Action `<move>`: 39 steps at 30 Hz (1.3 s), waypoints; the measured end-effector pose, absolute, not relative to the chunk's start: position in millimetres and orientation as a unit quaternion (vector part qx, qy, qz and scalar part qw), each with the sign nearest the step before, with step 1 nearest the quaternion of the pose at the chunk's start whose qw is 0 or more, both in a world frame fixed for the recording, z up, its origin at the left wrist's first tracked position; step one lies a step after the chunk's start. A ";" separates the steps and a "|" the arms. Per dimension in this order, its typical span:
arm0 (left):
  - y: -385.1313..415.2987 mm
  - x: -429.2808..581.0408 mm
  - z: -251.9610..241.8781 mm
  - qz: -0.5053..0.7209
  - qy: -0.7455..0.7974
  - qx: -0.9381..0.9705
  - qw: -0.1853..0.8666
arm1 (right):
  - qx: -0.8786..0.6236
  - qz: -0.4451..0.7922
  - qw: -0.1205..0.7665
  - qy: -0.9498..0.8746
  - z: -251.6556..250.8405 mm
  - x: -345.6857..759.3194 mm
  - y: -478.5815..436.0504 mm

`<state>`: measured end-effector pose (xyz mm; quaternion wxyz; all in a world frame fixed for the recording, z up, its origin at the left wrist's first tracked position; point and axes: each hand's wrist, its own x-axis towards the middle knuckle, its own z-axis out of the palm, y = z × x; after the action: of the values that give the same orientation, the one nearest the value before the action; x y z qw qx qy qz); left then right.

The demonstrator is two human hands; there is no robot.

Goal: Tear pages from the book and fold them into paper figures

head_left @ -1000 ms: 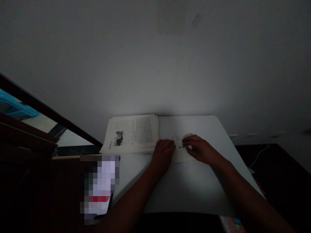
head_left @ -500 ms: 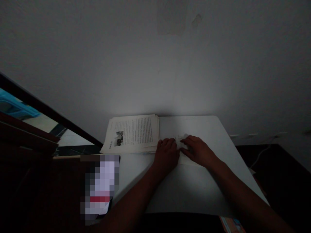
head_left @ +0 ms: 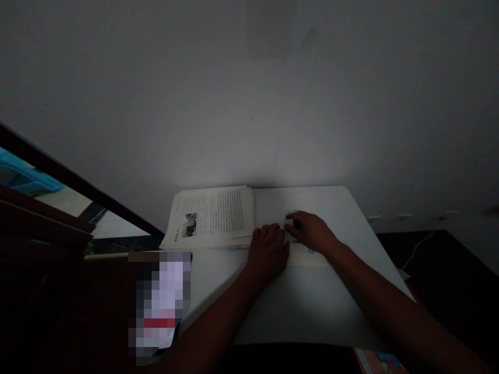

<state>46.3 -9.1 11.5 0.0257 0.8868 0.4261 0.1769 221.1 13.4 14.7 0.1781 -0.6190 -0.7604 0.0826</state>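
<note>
A pale sheet of paper (head_left: 306,261) with some print lies on the white table under both of my hands, which cover most of it. My left hand (head_left: 268,252) rests on its left part, fingers bent and drawn together, gripping the paper against the table. Beside it on the right, my right hand (head_left: 314,231) pinches the same sheet near its upper part between thumb and forefinger. What exactly is between those fingertips is dim and small. Left of my hands lies a stack of printed pages (head_left: 212,215), its top page showing text and a dark picture.
The white table (head_left: 312,306) stands against a grey wall (head_left: 218,114). At its left edge lies a phone-like device (head_left: 167,296), blurred out by pixels. A dark slanted bar (head_left: 78,179) is at the left, a white cable (head_left: 419,244) at the right.
My right hand has shifted slightly up and left along the sheet, its thumb and forefinger drawing closer together. My left hand stays nearly in place.
</note>
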 end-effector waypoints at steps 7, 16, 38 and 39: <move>-11.3 45.9 13.1 0.172 0.420 0.891 0.027 | -0.581 0.137 0.212 -0.774 17.2 223.7 34.2; -13.7 47.0 13.0 0.172 0.424 0.889 0.029 | -0.521 0.145 0.198 -0.817 21.4 230.1 40.8; 28.1 40.3 37.4 0.247 0.388 0.837 0.296 | -0.499 0.197 0.377 -0.755 25.1 229.0 -1.4; 29.2 39.8 39.1 0.251 0.383 0.832 0.313 | -0.517 0.207 0.377 -0.740 25.0 229.2 -1.7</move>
<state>39.8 29.2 39.1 0.3130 0.8320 0.3829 0.2513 229.2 -1.7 25.0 0.3769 -0.5171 -0.7402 0.2065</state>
